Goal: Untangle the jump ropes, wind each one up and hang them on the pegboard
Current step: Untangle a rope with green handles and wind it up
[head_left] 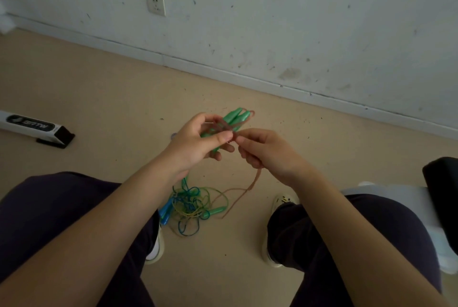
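Observation:
My left hand (pixel 198 139) grips two green handles (pixel 235 117) held side by side, their tips pointing up and right. A reddish-brown rope (pixel 252 184) is looped around those handles. My right hand (pixel 264 152) pinches this rope just beside the left thumb; the rest of it hangs down to the floor. Between my feet lies a tangle of blue, green and yellow ropes (pixel 192 205) with a blue handle (pixel 164 210) and a green handle (pixel 218 210) in it. No pegboard is in view.
I sit facing a scuffed white wall (pixel 272 22) with a socket (pixel 155 3). A white and black box (pixel 32 127) lies on the beige floor at the left. A white seat edge (pixel 421 210) and a dark object (pixel 443 180) are at the right.

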The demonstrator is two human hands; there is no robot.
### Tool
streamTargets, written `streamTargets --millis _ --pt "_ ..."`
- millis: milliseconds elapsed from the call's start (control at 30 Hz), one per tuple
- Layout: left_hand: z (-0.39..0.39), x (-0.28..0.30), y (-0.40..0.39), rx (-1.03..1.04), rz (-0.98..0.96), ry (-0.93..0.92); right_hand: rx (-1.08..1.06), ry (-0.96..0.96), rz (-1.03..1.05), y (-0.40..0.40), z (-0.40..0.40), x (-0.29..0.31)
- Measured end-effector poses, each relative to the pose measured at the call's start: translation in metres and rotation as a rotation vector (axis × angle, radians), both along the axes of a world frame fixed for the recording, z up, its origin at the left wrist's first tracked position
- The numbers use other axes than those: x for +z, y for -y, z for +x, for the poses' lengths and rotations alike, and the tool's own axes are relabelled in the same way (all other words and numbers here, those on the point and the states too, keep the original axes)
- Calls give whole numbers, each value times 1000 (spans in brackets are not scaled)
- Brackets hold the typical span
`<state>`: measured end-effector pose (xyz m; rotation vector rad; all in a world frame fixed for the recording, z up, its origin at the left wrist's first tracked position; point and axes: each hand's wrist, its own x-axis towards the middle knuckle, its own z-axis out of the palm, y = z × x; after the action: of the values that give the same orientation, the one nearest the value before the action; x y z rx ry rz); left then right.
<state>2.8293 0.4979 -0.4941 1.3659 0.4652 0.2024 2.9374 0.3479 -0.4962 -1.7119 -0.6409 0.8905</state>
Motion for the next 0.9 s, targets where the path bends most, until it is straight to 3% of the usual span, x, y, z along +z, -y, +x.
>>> streamTargets --millis 167,267,433,667,900 --pt "2 3 -12 132 -11 22 53 184 -125 3 -5 5" --pt "3 -3 -12 131 127 -47 143 389 -157 3 -8 9" --pt "2 -12 -21 -38 381 -209 103 532 30 12 -1 18" --pt "-5 -4 -8 -496 143 -186 12 572 136 17 11 21" --pt "-4 1 -2 -555 131 -154 -52 517 103 11 4 13"
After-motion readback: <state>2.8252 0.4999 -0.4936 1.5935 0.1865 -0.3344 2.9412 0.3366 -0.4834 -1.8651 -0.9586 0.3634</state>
